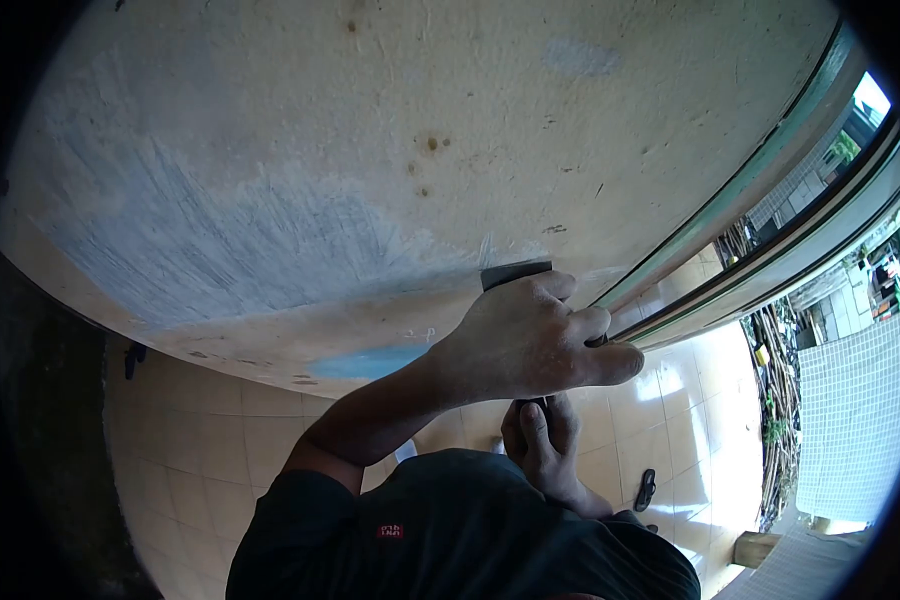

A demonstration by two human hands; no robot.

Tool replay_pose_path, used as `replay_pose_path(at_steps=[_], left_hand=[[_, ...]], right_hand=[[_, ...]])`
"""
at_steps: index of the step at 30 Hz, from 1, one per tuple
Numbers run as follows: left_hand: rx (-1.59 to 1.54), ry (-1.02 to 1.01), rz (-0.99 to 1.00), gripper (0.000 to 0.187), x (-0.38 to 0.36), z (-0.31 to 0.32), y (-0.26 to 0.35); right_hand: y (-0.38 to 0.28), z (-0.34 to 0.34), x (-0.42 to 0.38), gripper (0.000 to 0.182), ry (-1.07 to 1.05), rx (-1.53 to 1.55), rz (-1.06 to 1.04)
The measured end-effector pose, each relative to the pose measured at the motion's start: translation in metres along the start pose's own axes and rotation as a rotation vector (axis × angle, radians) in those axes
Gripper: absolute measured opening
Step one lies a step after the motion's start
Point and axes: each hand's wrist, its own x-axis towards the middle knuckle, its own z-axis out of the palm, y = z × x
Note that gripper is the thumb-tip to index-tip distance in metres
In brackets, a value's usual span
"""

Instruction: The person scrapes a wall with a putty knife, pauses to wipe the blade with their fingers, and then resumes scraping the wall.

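My left hand [530, 340] reaches in from the left, its fingers closed round a scraper. The scraper's flat dark blade [516, 273] lies against the painted wall [510, 130]; its handle is hidden in my fist. Streaky white-grey filler [240, 235] covers a wide patch left of the blade. Below it shows a light blue patch [370, 362]. Under the left hand, close to my chest, my right hand [545, 445] is closed with curled fingers. Something dark sits in it, mostly covered, and I cannot make out what it is.
Brown spots [430, 145] mark the wall. A window or door frame [740, 285] curves along the right. Below is a tiled floor [610, 430] with a flip-flop [646, 489] on it. Stacked sticks [776, 420] and a pale mesh sheet [855, 415] stand outside at right.
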Motion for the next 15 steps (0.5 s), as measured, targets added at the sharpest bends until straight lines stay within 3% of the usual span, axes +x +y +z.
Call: replay_pose_path(at_steps=[5, 10, 15], left_hand=[[-0.034, 0.030, 0.048, 0.027, 0.015, -0.012, -0.002], [-0.011, 0.030, -0.008, 0.021, -0.005, -0.003, 0.002], [-0.046, 0.031, -0.037, 0.020, 0.005, -0.012, 0.002]], right_hand=[[-0.022, 0.002, 0.008, 0.030, -0.078, -0.008, -0.046], [-0.008, 0.006, 0.001, 0.022, -0.070, 0.022, -0.012], [-0.019, 0.007, 0.004, 0.030, -0.050, -0.032, -0.011]])
